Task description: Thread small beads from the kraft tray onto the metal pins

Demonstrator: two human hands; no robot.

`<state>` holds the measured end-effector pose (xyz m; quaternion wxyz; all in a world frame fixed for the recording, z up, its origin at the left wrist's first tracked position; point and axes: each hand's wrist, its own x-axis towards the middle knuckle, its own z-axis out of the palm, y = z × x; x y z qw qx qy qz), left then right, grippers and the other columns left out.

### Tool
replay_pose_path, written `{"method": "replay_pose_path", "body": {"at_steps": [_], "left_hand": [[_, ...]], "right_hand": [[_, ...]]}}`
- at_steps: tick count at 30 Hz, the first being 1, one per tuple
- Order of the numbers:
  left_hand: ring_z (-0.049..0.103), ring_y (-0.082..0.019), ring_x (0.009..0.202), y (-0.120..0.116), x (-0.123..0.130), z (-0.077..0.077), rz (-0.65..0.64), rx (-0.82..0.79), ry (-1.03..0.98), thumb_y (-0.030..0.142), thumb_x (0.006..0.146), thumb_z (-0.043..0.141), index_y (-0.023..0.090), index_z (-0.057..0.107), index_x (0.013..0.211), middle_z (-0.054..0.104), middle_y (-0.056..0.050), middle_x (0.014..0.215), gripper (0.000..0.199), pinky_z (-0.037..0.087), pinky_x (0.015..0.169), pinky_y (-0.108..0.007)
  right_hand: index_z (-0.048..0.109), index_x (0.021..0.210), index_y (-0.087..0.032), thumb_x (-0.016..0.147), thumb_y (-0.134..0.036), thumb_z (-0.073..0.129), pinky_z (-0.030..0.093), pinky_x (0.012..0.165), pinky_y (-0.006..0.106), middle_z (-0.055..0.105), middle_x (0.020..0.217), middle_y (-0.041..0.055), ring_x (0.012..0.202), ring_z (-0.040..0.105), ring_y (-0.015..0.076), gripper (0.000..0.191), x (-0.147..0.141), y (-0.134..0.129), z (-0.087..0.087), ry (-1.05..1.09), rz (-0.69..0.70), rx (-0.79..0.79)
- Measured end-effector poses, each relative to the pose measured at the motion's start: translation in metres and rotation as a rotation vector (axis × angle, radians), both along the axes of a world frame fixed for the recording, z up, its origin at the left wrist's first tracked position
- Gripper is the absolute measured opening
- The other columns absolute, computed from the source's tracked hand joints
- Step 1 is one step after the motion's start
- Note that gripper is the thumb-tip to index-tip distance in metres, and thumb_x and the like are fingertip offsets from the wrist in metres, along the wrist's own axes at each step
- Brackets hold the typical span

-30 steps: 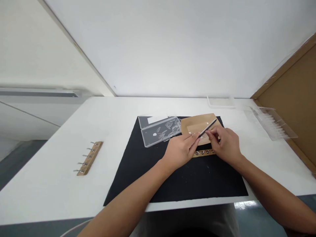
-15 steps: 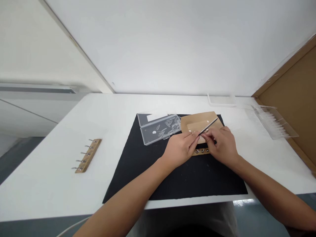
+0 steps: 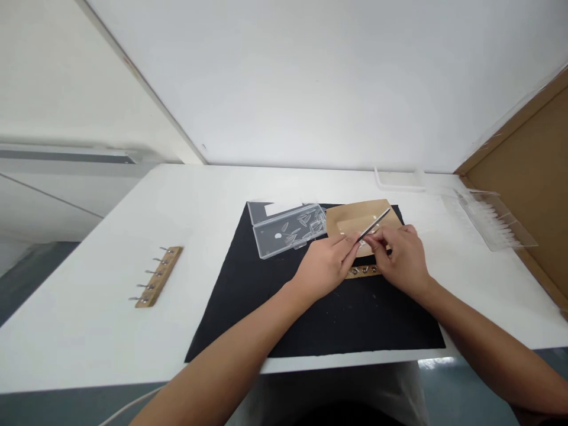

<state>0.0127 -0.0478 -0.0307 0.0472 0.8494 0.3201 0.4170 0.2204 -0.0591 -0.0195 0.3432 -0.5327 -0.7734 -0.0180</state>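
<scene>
My left hand is closed round the lower end of a thin nail file, dark with a pale side, which slants up to the right. Close beside it, my right hand is pinched at the fingertips; whatever it holds is too small to make out. Behind both hands lies a sheet of brown paper bearing small white bits. Below the fingers, a wooden strip with metal clips shows only in part. To the left lies an open clear plastic box of transparent nail tips.
A black mat covers the middle of the white table. At the left stands another wooden strip with upright clips. A clear rack of nail tips and a white tray are at the right and back.
Both hands stay nearly in place, with the nail file still slanting up to the right. The view has shifted very slightly.
</scene>
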Motion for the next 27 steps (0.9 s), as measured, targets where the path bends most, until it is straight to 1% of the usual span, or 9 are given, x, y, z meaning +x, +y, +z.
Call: {"method": "replay_pose_path", "body": {"at_steps": [3,7,11,15,19,22,23,26,27], "left_hand": [[0.074,-0.017,0.073,0.0004,0.0003,-0.0008,0.001,-0.026,0.0,0.022,0.109,0.053,0.01,0.069,0.125,0.077,-0.007,0.086,0.025,0.058,0.067,-0.027],[0.075,-0.018,0.076,0.0009,0.0002,-0.0023,-0.016,-0.042,-0.004,0.022,0.109,0.053,0.011,0.07,0.121,0.078,-0.008,0.09,0.023,0.06,0.07,-0.028],[0.075,-0.018,0.077,0.0002,0.0005,-0.0026,-0.008,-0.067,0.006,0.022,0.109,0.052,0.012,0.069,0.125,0.077,-0.007,0.089,0.025,0.061,0.071,-0.028],[0.074,-0.018,0.074,-0.0006,0.001,-0.0021,-0.008,-0.061,0.005,0.022,0.109,0.052,0.011,0.07,0.121,0.077,-0.007,0.086,0.024,0.06,0.07,-0.028],[0.074,-0.018,0.074,-0.0007,0.0008,-0.0019,0.006,-0.066,0.015,0.023,0.109,0.053,0.011,0.07,0.122,0.076,-0.007,0.086,0.024,0.06,0.069,-0.028],[0.075,-0.019,0.076,-0.0003,0.0003,-0.0018,-0.003,-0.055,0.018,0.021,0.109,0.053,0.01,0.07,0.12,0.077,-0.008,0.087,0.023,0.06,0.071,-0.029],[0.075,-0.019,0.076,-0.0002,0.0002,-0.0016,-0.006,-0.061,0.018,0.022,0.109,0.052,0.011,0.07,0.121,0.077,-0.008,0.088,0.024,0.06,0.072,-0.029],[0.075,-0.019,0.076,-0.0001,-0.0001,-0.0009,0.005,-0.078,0.024,0.024,0.11,0.051,0.011,0.069,0.123,0.077,-0.008,0.087,0.026,0.06,0.072,-0.028],[0.074,-0.019,0.075,0.0,-0.0001,-0.0007,0.011,-0.07,0.028,0.024,0.11,0.051,0.011,0.07,0.123,0.077,-0.008,0.087,0.026,0.059,0.071,-0.028]], "right_hand": [[0.062,0.081,-0.022,0.103,-0.035,0.063,0.036,0.079,0.037,0.072,0.068,-0.0023,0.058,0.06,0.0166,0.026,-0.0005,0.0,-0.0011,0.025,-0.105,0.023],[0.062,0.08,-0.023,0.103,-0.034,0.062,0.035,0.077,0.037,0.071,0.066,-0.0032,0.054,0.055,0.0153,0.026,-0.0026,-0.0012,-0.0019,-0.031,-0.023,0.01],[0.061,0.079,-0.022,0.103,-0.033,0.063,0.033,0.076,0.037,0.07,0.063,-0.0038,0.052,0.056,0.0149,0.026,-0.0027,-0.0003,0.0001,-0.013,-0.117,0.044],[0.06,0.079,-0.022,0.104,-0.033,0.061,0.033,0.076,0.037,0.072,0.068,-0.0033,0.053,0.056,0.0149,0.027,-0.0022,0.0009,0.0011,-0.038,-0.025,0.036],[0.06,0.077,-0.022,0.103,-0.034,0.064,0.033,0.076,0.038,0.068,0.062,-0.0043,0.052,0.054,0.0151,0.028,-0.0021,0.0019,0.0007,-0.017,-0.122,0.062],[0.059,0.077,-0.022,0.104,-0.033,0.062,0.033,0.076,0.037,0.069,0.064,-0.0044,0.053,0.055,0.015,0.029,-0.0025,0.002,0.0007,-0.039,-0.004,0.015],[0.059,0.077,-0.022,0.104,-0.034,0.062,0.033,0.076,0.037,0.07,0.065,-0.0044,0.053,0.054,0.0146,0.029,-0.0026,0.002,0.0008,-0.044,-0.008,0.013],[0.06,0.078,-0.023,0.103,-0.035,0.063,0.033,0.077,0.038,0.066,0.06,-0.0047,0.051,0.052,0.0148,0.029,-0.0037,0.0017,0.0016,-0.025,-0.116,0.056],[0.06,0.077,-0.023,0.103,-0.035,0.063,0.033,0.076,0.038,0.065,0.058,-0.0049,0.051,0.051,0.015,0.029,-0.0043,0.0014,0.0019,-0.029,-0.093,0.054]]}}
